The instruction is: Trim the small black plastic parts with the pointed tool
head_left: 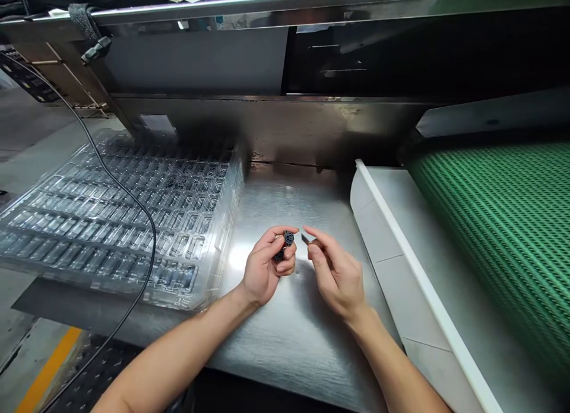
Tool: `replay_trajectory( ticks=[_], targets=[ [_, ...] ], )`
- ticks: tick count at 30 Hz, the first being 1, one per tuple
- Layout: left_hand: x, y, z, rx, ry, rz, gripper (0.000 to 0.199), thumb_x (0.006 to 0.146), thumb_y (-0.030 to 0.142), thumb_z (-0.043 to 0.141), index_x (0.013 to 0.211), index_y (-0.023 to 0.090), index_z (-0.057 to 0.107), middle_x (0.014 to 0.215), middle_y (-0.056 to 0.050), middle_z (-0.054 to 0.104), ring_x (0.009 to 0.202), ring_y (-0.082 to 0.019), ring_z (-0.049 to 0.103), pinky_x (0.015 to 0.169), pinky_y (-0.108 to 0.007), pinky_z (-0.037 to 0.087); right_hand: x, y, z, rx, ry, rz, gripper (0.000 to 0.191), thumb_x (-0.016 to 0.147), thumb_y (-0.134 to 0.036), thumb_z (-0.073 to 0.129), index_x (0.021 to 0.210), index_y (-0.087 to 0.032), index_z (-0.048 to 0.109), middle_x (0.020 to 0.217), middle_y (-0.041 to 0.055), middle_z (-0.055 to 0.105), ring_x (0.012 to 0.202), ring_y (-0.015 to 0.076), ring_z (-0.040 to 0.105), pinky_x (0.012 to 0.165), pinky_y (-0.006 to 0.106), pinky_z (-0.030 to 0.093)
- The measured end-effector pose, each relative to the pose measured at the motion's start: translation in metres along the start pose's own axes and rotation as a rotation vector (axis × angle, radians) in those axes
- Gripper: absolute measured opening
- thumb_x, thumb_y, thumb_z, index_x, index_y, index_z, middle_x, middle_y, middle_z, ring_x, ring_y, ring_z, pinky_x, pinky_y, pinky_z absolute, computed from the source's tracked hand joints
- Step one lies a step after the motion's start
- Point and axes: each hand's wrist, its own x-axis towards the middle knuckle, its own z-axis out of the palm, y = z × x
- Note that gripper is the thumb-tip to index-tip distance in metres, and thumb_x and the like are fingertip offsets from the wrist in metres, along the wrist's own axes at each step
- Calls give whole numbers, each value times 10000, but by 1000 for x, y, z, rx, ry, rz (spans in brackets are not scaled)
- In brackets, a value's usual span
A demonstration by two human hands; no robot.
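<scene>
Small round black parts (288, 238) are gripped in my left hand (268, 264), one between thumb and index finger and another lower down among the curled fingers. Just to the right, my right hand (337, 270) pinches a small thin dark blade-like piece (305, 238) between thumb and fingers. A narrow gap separates it from the black parts. Both hands are over the metal table (289, 353). Left of them lies a stack of clear plastic trays (111, 217) with many compartments; a few toward the upper right hold dark round parts.
A black cable (154, 235) hangs across the trays. On the right, a white guard (401, 259) borders a green mesh conveyor belt (503, 223). A metal ledge (267, 12) with dark panels crosses the back. An orange floor line (51, 368) shows at the lower left.
</scene>
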Motion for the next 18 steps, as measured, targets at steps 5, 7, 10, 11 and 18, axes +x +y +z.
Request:
replay_trajectory(
  ticks=[5, 7, 10, 11, 18],
  targets=[
    [-2, 0, 0, 127, 17, 29, 279, 1038, 345, 589, 1239, 158, 639, 763, 13, 448, 558, -46, 294, 538, -211, 176, -4, -1, 1, 183, -111, 100, 433, 1135, -236, 478, 1566, -230, 435, 940, -10, 572, 624, 48, 472, 594, 188, 404],
    [-2, -1, 0, 173, 16, 45, 283, 1036, 366, 597, 1222, 158, 644, 747, 16, 437, 562, -51, 284, 533, -211, 170, -4, -1, 0, 210, -142, 128, 400, 1137, -259, 486, 1536, -249, 485, 912, -16, 575, 681, 55, 509, 646, 182, 425],
    [-4, -1, 2, 219, 10, 69, 289, 1030, 384, 610, 1201, 156, 653, 738, 16, 424, 575, -59, 286, 532, -210, 183, -3, -1, -1, 257, -175, 180, 377, 1135, -286, 502, 1509, -266, 543, 972, -5, 622, 791, 61, 575, 736, 176, 461],
    [-4, -1, 2, 229, 10, 73, 292, 1028, 389, 613, 1197, 155, 656, 736, 15, 421, 579, -62, 289, 532, -210, 187, -3, -1, -1, 279, -183, 196, 375, 1134, -292, 505, 1506, -270, 554, 1004, -2, 636, 821, 62, 593, 760, 174, 471],
    [-4, 0, 3, 259, 1, 94, 282, 1025, 374, 616, 1176, 143, 674, 746, 10, 404, 594, -66, 284, 535, -219, 178, -2, -5, -4, 339, -183, 270, 352, 1123, -327, 534, 1463, -287, 616, 1189, 10, 675, 957, 79, 660, 851, 166, 509]
  ],
)
